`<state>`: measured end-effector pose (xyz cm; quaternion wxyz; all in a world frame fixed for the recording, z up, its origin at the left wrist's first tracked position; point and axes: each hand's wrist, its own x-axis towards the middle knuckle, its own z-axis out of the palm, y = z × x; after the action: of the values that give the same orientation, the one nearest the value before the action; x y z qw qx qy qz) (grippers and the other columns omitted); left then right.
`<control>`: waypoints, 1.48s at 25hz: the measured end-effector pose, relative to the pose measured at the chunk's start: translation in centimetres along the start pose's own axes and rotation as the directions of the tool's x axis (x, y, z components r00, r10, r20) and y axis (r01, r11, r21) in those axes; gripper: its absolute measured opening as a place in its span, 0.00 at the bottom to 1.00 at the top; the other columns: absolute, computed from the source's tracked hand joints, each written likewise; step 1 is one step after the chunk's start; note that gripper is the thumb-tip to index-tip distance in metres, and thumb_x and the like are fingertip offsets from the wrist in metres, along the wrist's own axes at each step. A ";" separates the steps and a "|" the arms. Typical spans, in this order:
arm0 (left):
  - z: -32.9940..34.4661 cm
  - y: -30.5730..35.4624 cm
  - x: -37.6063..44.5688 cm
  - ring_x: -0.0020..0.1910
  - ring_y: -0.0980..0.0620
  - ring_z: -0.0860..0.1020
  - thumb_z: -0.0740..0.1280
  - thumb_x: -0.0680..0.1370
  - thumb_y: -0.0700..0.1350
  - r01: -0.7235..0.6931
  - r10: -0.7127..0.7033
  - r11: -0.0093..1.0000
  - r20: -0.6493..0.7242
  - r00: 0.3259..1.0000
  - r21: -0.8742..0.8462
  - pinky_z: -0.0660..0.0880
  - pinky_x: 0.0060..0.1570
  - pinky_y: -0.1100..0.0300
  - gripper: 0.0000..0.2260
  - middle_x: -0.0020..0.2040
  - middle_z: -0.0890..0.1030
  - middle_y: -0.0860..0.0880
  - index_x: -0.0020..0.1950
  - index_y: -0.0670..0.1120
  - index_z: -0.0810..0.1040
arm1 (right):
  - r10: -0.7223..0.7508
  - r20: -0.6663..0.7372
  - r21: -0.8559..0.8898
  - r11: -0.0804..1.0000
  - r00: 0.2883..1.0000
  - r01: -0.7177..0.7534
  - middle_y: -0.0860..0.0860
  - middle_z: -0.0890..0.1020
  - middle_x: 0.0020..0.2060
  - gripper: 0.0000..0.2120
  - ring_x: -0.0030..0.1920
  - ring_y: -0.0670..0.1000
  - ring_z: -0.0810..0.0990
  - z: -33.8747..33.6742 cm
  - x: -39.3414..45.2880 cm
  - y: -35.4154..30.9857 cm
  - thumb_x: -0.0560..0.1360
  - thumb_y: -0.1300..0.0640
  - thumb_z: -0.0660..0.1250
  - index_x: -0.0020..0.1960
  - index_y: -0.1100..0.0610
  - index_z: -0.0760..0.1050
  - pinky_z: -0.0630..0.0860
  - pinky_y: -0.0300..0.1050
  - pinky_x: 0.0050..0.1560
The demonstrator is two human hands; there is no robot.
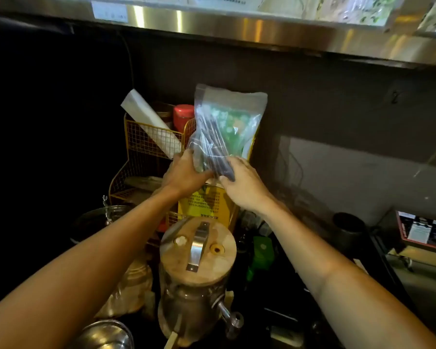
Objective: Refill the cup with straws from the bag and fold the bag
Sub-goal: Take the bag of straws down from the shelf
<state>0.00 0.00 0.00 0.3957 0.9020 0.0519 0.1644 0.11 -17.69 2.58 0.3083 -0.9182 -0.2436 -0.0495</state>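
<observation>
A clear plastic bag with dark straws inside stands upright in the air in front of the dark back wall, above a yellow wire rack. My left hand grips the bag's lower left corner. My right hand holds its lower right end, where the dark straw ends bunch together. Green print shows through the bag from behind. I cannot see a cup for the straws in this view.
The yellow wire rack holds a white paper roll, a red-lidded jar and a yellow packet. Below my arms stands a glass dispenser with a wooden lid and tap. A metal bowl sits bottom left, a steel shelf overhead.
</observation>
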 end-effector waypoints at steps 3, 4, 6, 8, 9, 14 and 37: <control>0.3 0.0 0.3 0.61 0.44 0.80 0.74 0.70 0.59 0.000 -0.006 0.997 -0.083 0.997 -0.080 0.81 0.59 0.43 0.35 0.67 0.76 0.44 0.74 0.50 0.69 | 0.079 -0.054 -0.004 0.997 0.995 -0.079 0.59 0.49 0.85 0.32 0.84 0.59 0.48 1.6 1.4 0.2 0.84 0.60 0.63 0.84 0.57 0.53 0.55 0.52 0.80; 0.4 0.0 0.1 0.62 0.44 0.80 0.74 0.72 0.56 0.021 -0.031 0.996 -0.105 0.994 -0.090 0.80 0.60 0.43 0.34 0.67 0.76 0.44 0.75 0.49 0.68 | 0.090 -0.070 -0.005 0.996 0.994 -0.090 0.59 0.46 0.85 0.35 0.84 0.59 0.46 2.2 1.7 0.1 0.84 0.60 0.63 0.85 0.58 0.48 0.54 0.51 0.80; 0.9 -0.3 0.2 0.59 0.45 0.82 0.75 0.75 0.52 0.012 -0.037 0.991 -0.193 0.980 -0.133 0.80 0.59 0.45 0.30 0.64 0.80 0.46 0.73 0.47 0.68 | 0.125 -0.140 0.015 0.992 0.982 -0.124 0.60 0.50 0.85 0.40 0.84 0.59 0.52 2.9 2.3 0.1 0.83 0.61 0.64 0.85 0.60 0.42 0.58 0.49 0.79; 0.8 -0.6 0.4 0.55 0.48 0.82 0.75 0.75 0.52 0.023 -0.059 0.987 -0.222 0.973 -0.161 0.81 0.57 0.48 0.28 0.59 0.82 0.49 0.71 0.45 0.70 | 0.179 -0.233 0.053 0.984 0.956 -0.171 0.60 0.65 0.80 0.41 0.78 0.59 0.68 3.1 2.8 0.0 0.83 0.60 0.66 0.85 0.61 0.42 0.69 0.46 0.70; 0.8 -0.8 0.4 0.54 0.50 0.83 0.75 0.76 0.52 0.025 -0.064 0.984 -0.217 0.974 -0.179 0.82 0.56 0.50 0.27 0.58 0.82 0.50 0.71 0.45 0.71 | 0.202 -0.267 0.074 0.979 0.942 -0.189 0.60 0.72 0.75 0.41 0.72 0.59 0.74 3.3 3.0 0.0 0.82 0.59 0.67 0.85 0.60 0.44 0.73 0.45 0.64; -0.6 0.3 -0.4 0.41 0.58 0.82 0.74 0.79 0.44 -0.014 -0.043 0.963 -0.204 0.978 -0.269 0.80 0.37 0.72 0.14 0.41 0.80 0.55 0.62 0.42 0.79 | 0.203 -0.333 0.157 0.975 0.921 -0.159 0.55 0.81 0.62 0.37 0.63 0.54 0.79 2.9 2.6 -0.4 0.79 0.67 0.67 0.84 0.60 0.54 0.71 0.37 0.56; 9.9 12.7 -20.8 0.61 0.49 0.84 0.75 0.74 0.31 0.015 0.162 0.606 0.142 0.976 -0.795 0.81 0.61 0.53 0.24 0.62 0.84 0.45 0.68 0.42 0.73 | 0.309 -0.359 0.480 0.870 0.880 -0.110 0.49 0.77 0.43 0.38 0.41 0.39 0.78 -7.1 -26.6 9.3 0.77 0.64 0.73 0.81 0.56 0.57 0.76 0.33 0.50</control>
<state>-16.68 -20.21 -2.31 0.7493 0.6471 -0.1033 0.0951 -18.29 -39.40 -3.13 0.5592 -0.8110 -0.0715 -0.1564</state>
